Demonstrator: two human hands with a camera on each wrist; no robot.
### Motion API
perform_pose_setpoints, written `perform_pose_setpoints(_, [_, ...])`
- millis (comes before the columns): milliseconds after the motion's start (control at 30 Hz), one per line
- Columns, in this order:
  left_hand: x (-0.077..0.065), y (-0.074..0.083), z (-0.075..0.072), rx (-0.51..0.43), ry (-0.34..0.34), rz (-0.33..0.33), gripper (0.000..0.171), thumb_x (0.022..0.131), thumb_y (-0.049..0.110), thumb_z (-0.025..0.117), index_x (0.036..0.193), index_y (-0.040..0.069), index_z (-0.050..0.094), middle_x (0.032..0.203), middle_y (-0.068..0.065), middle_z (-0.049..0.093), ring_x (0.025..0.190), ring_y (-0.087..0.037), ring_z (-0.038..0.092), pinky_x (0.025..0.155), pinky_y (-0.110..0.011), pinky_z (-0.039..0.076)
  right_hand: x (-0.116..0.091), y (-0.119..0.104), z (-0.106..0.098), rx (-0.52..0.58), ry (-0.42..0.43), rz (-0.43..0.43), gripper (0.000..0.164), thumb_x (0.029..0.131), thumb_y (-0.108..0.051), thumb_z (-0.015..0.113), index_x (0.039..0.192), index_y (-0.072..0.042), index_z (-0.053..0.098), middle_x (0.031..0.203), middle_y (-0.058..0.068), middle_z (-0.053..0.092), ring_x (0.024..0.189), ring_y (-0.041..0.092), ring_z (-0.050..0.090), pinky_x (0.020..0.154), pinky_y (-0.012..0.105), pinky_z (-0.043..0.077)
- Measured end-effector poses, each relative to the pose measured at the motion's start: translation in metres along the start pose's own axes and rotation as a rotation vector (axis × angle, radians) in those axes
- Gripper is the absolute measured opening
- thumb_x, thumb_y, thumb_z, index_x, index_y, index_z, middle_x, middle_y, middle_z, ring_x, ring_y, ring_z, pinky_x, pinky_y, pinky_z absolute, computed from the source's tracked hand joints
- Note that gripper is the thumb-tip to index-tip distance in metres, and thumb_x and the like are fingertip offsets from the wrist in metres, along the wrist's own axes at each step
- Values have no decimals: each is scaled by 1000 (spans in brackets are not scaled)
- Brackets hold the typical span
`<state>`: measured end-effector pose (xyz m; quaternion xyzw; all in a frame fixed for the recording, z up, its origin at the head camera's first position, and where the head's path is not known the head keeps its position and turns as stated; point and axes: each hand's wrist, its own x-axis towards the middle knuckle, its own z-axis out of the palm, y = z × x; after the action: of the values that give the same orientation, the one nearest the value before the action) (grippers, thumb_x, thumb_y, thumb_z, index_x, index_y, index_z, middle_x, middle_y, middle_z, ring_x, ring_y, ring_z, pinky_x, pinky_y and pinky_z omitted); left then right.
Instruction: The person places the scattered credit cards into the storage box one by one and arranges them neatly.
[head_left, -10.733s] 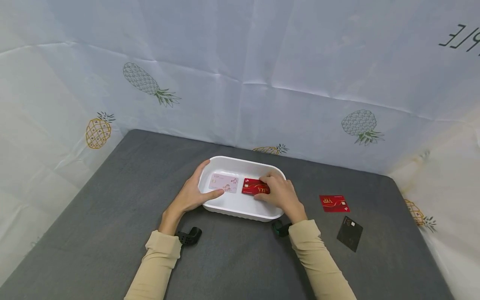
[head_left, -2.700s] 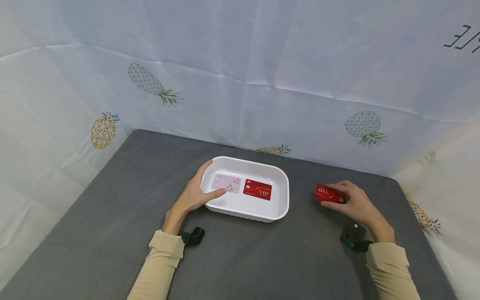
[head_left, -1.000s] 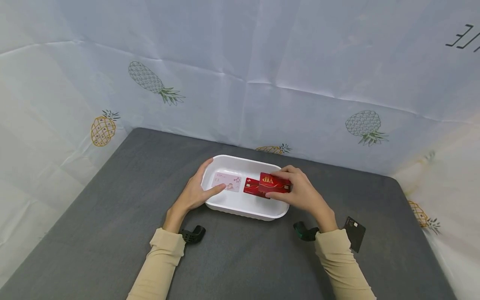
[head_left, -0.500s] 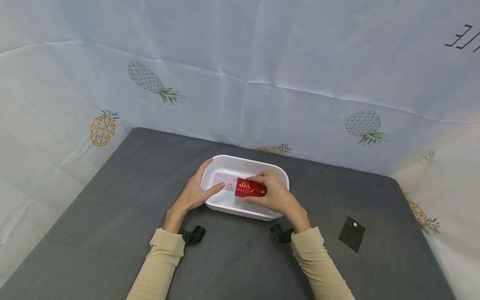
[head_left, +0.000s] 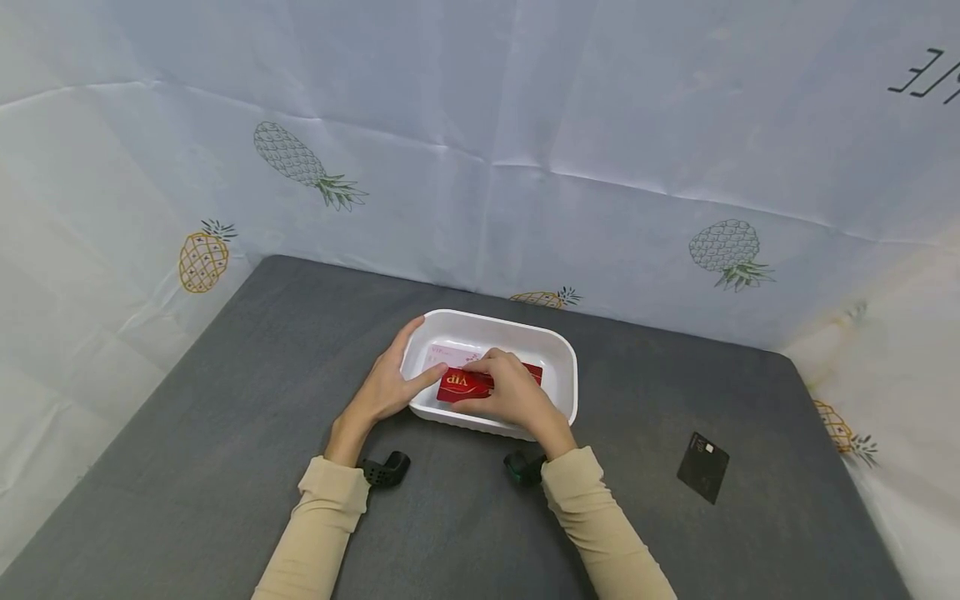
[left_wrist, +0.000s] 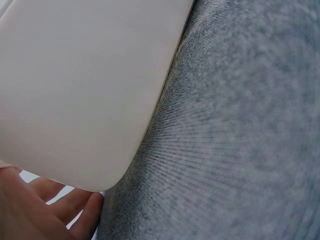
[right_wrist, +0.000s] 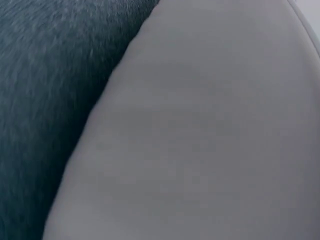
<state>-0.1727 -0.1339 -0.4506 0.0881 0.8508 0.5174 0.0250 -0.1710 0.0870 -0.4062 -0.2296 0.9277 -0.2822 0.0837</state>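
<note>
My left hand (head_left: 381, 393) holds the left end of a white plastic tray (head_left: 517, 326), its thumb over the near rim. In the left wrist view, fingers (left_wrist: 75, 206) wrap the corner of the tray's wall (left_wrist: 85, 90). Inside the tray my right hand (head_left: 513, 390) pinches a red VIP card (head_left: 459, 384) by its right part, low over the tray's left half. It overlaps a pink VIP card (head_left: 448, 355) in the head view. A second red card (head_left: 536, 372) is mostly hidden behind the right hand. Only the tray's outer wall (right_wrist: 190, 125) fills the right wrist view.
A black card (head_left: 703, 467) lies on the grey cloth table (head_left: 630, 508), right of the tray. Behind the table's far edge hangs a pale curtain (head_left: 600, 100) printed with pineapples.
My right hand has brought the red card from the table's right side into the tray, then leftward past the other red card. The left hand stays on the tray.
</note>
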Motion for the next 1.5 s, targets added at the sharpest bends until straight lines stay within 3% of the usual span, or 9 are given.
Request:
perform_pose_setpoints(300, [0,-2,-1,-6,8,11,85,93,41,69,162,22,24,152,-15,50,128,-35,56,107,-61,43,9,-5,11,-11,-10,-52,54,80,-31,89,126,-9,73,111,8,72,102,21,59,91,39,50])
perform_pose_setpoints(533, [0,-1,-1,-11,10,12,84,93,41,68,162,22,25,154,-15,48,129,-35,54,108,-61,43,17,-7,17,-13,-27,-89,50,81,-28,88,125,-10,74,104,5,73,95,19,59,86,33,49])
perform_pose_setpoints(1000, [0,-1,0,-7,19,16,83,93,41,68,162,21,26,157,-15,46,132,-37,53,110,-61,40,24,-6,25,27,-53,-94,45,82,-25,87,121,-7,76,101,9,70,89,18,55,79,26,41])
perform_pose_setpoints(1300, [0,0,-1,-3,13,11,83,94,43,67,162,22,25,157,-15,45,132,-37,52,110,-63,40,23,-7,23,58,-73,-97,45,83,-25,86,124,-8,75,104,8,72,93,19,56,82,28,45])
perform_pose_setpoints(1500, [0,1,-1,-7,12,-1,83,93,44,68,162,24,25,154,-15,48,128,-35,55,107,-62,43,26,-5,25,172,-82,-145,32,86,-26,84,114,-12,79,74,7,68,73,18,44,64,22,33])
